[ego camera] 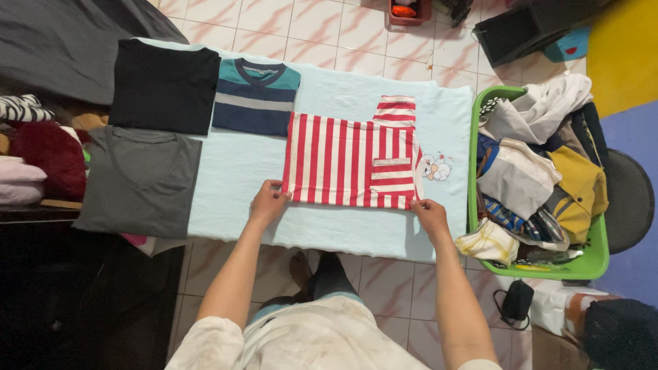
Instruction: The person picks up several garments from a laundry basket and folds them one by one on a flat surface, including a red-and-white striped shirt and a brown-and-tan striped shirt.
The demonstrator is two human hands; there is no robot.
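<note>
Left hand [269, 202] and right hand [430, 214] forward, palms down, arms extended
</note>
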